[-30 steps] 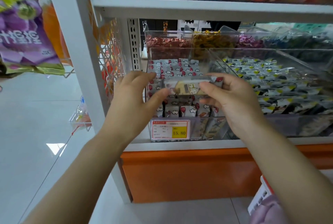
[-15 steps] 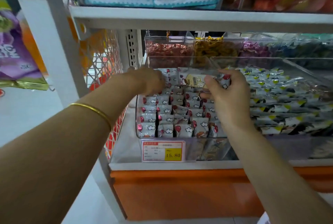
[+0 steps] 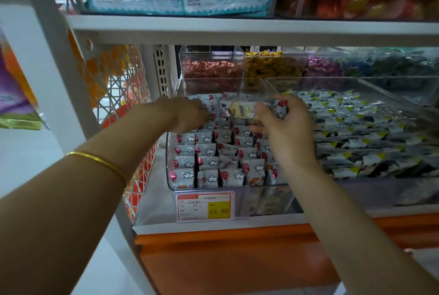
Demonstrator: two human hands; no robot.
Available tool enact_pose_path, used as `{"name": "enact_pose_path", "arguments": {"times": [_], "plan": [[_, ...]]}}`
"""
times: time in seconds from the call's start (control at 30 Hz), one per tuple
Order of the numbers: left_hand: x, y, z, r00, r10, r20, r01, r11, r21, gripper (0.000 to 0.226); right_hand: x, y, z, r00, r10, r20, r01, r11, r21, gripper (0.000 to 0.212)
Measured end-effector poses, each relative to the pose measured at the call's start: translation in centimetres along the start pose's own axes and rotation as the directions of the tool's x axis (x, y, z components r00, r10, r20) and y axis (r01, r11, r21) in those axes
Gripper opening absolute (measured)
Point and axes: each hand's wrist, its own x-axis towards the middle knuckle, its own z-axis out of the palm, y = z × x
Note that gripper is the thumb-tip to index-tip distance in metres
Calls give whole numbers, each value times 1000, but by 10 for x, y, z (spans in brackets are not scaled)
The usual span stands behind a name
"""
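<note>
My right hand [image 3: 283, 128] pinched a yellow-white foil packet [image 3: 238, 111], not yet placed in the near-full clear plastic bin [image 3: 169, 152]; couldn't tell my left hand [image 3: 190, 114] grip.

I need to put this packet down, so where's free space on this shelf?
Bare shelf shows left of the clear bin, between it and the mesh side panel, down to the price tag. The bin's packet rows are packed tight; the right-hand bin is heaped full.

The packet [image 3: 240, 110] you held was glossy plastic film. The bin [image 3: 268, 199] was clear, smooth plastic, the shelf frame [image 3: 213, 26] looked like matt painted metal, and your bangle [image 3: 99, 160] shone like polished gold metal.
</note>
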Motion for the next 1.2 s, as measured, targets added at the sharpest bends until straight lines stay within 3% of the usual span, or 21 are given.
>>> {"name": "enact_pose_path", "arguments": {"times": [0.13,0.27,0.4,0.5,0.6,0.7,0.77,0.83,0.97,1.1,1.2], "plan": [[-21,0,6,995,32,-100,-29,999,29,49,22,-7,20,994,-100,34,104,989,-107,15],[-28,5,2,997,58,-52,-50,988,144,45,58,-8,60,943,-252,219,314,891,-329,17],[-36,4,5,996,65,-52,-60,993,102,48,81,0,93,850,-137,509,406,786,-466,23],[-52,-2,17,974,36,-225,-52,997,-62,57,89,4,106,765,-56,642,482,712,-511,40],[-70,-4,32,940,-110,-323,14,959,-285,67,88,7,116,698,15,716,530,662,-530,33],[-73,-1,41,918,-146,-369,-35,897,-441,66,86,15,118,647,71,759,563,626,-539,15],[-71,0,44,900,-173,-401,-66,854,-516,64,84,19,119,594,145,791,587,594,-550,20],[-69,0,47,887,-212,-411,-70,817,-572,60,87,20,119,619,156,770,549,615,-566,27],[-66,0,50,893,-228,-388,-55,801,-596,55,103,18,120,791,18,612,425,705,-569,19],[-64,-1,50,897,-206,-391,-82,792,-605,53,106,30,133,784,68,617,529,447,-722,15],[-64,-1,50,895,-194,-401,-99,792,-603,52,105,31,141,792,69,606,549,354,-758,15]]}}
